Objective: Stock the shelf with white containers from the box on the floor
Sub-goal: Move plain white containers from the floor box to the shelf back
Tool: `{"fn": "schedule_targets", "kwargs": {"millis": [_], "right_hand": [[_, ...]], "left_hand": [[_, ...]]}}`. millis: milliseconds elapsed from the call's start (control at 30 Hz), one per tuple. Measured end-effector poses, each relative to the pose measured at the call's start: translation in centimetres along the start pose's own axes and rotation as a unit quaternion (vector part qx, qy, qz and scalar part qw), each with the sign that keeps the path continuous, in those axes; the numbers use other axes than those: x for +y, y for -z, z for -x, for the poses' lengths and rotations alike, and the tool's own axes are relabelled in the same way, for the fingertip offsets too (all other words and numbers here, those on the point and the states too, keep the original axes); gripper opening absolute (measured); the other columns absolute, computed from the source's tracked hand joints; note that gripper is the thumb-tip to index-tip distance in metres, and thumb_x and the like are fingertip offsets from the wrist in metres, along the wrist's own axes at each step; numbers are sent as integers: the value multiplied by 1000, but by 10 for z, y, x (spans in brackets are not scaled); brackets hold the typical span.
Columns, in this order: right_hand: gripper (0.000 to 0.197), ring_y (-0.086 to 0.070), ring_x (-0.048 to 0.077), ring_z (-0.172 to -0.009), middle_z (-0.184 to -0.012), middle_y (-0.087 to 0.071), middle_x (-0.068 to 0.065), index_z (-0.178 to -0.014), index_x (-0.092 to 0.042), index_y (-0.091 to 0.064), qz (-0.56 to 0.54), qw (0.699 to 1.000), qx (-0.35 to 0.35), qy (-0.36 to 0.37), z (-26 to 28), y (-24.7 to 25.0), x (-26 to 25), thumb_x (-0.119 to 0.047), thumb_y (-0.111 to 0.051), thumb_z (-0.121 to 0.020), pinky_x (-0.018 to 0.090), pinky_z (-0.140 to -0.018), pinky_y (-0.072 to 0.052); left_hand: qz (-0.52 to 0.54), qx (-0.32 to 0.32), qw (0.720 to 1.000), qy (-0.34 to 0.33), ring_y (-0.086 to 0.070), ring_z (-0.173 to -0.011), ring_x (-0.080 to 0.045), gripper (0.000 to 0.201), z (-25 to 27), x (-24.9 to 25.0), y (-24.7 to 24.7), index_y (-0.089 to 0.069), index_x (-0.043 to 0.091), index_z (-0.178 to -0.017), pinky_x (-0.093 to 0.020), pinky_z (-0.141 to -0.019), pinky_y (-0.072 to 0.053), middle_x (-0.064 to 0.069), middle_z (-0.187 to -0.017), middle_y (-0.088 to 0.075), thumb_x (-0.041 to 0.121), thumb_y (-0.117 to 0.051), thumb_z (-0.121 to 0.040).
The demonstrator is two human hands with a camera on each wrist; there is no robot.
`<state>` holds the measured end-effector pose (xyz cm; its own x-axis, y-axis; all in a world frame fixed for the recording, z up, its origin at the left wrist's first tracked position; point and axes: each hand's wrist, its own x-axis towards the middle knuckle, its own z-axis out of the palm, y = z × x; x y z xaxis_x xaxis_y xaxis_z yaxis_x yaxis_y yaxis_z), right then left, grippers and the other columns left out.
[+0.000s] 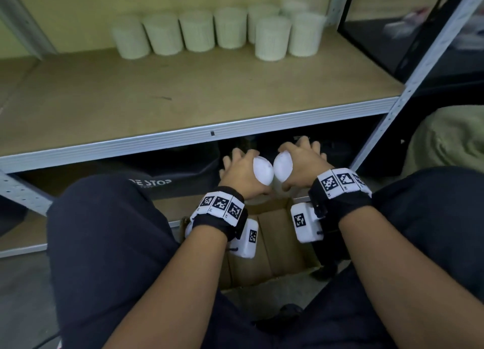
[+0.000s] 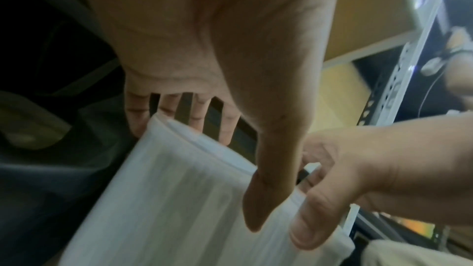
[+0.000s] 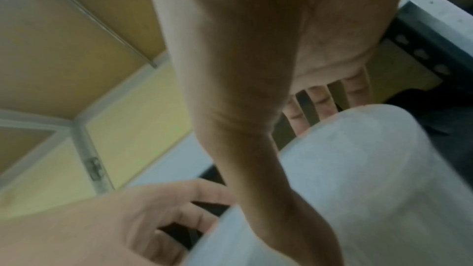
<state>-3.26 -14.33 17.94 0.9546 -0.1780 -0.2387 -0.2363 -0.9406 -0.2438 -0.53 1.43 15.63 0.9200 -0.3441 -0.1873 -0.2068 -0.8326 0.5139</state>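
Each hand grips one white container, side by side over the open cardboard box (image 1: 264, 246) on the floor and just below the shelf's front edge. My left hand (image 1: 243, 170) wraps the left container (image 1: 262, 171); my right hand (image 1: 301, 162) wraps the right container (image 1: 282, 166). In the left wrist view the thumb and fingers of the left hand (image 2: 217, 173) clasp the ribbed white container (image 2: 179, 199). The right wrist view has the right hand (image 3: 307, 149) around its container (image 3: 371, 179). Several white containers (image 1: 199, 31) stand in a row at the back of the shelf board (image 1: 183, 94).
A grey metal rail (image 1: 183, 136) fronts the shelf above my hands, with an upright (image 1: 408, 86) at the right. A black bag (image 1: 167, 173) lies under the shelf. An olive cloth bundle (image 1: 450, 139) sits at the right. My dark-trousered knees (image 1: 104, 231) flank the box.
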Motion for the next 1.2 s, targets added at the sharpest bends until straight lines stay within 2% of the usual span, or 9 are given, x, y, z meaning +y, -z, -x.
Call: {"fn": "schedule_targets", "kwargs": {"millis": [100,267,400,567,767,867,967,1133,1200], "right_hand": [[89,-30,32,-119,-128,-31,5,-133,-33,-40,13,1000,5,16,11,29,-7,-30,-84,-55,43,-95,-36],[90,-29,32,-125,-131,-33,3,-134,-38,-39,9,999,26,31,32,70,-17,-34,-84,-56,44,-98,-36],[89,-29,29,-124,-130,-36,4,-134,-38,-40,-19,996,69,62,48,101,-24,-31,-83,-56,44,-104,-36],[84,-30,25,-123,-130,-37,1,-131,-40,-44,-89,981,137,107,58,132,-28,-31,-82,-57,41,-106,-34],[59,-42,23,-121,-120,-44,-1,-115,-30,-61,-182,943,236,150,30,130,-37,-25,-83,-60,23,-95,-29],[46,-48,23,-117,-110,-43,-6,-104,-25,-68,-217,927,263,158,9,120,-42,-22,-83,-61,17,-91,-29],[38,-49,23,-117,-111,-48,-2,-98,-21,-72,-231,917,276,169,-13,110,-49,-21,-83,-62,14,-92,-29],[33,-48,23,-117,-113,-52,0,-98,-19,-71,-236,915,272,184,-41,95,-64,-23,-82,-67,11,-90,-26],[32,-47,23,-116,-114,-55,3,-99,-19,-70,-229,916,271,189,-48,92,-69,-25,-80,-70,4,-84,-25]], "left_hand": [[12,2,1000,-16,-34,-115,-29,85,11,12,24,-39,31,-131,-47,-97,-42,-2,-122,-34,40,-79,-56],[30,20,998,-51,-34,-121,-29,84,26,30,67,-43,32,-131,-44,-99,-42,-1,-126,-37,36,-81,-56],[42,83,990,-101,-39,-121,-25,81,36,44,102,-47,31,-129,-35,-100,-39,-2,-127,-44,36,-82,-55],[72,168,974,-135,-41,-115,-19,73,44,55,131,-51,31,-125,-27,-90,-33,5,-118,-47,40,-80,-58],[116,246,953,-135,-43,-117,-14,61,28,48,144,-56,31,-117,-22,-89,-31,11,-123,-50,37,-80,-62],[130,252,951,-124,-47,-118,-12,56,12,37,150,-59,30,-113,-20,-90,-34,11,-123,-55,38,-80,-62],[124,257,951,-117,-52,-116,-13,52,-1,23,154,-63,27,-108,-23,-92,-39,8,-121,-58,38,-81,-61],[96,279,950,-102,-51,-116,-13,46,-15,8,152,-65,22,-108,-14,-88,-28,5,-123,-56,33,-81,-66],[90,278,952,-96,-49,-119,-13,45,-21,3,150,-63,23,-112,-10,-86,-25,7,-125,-55,34,-78,-71]]}}
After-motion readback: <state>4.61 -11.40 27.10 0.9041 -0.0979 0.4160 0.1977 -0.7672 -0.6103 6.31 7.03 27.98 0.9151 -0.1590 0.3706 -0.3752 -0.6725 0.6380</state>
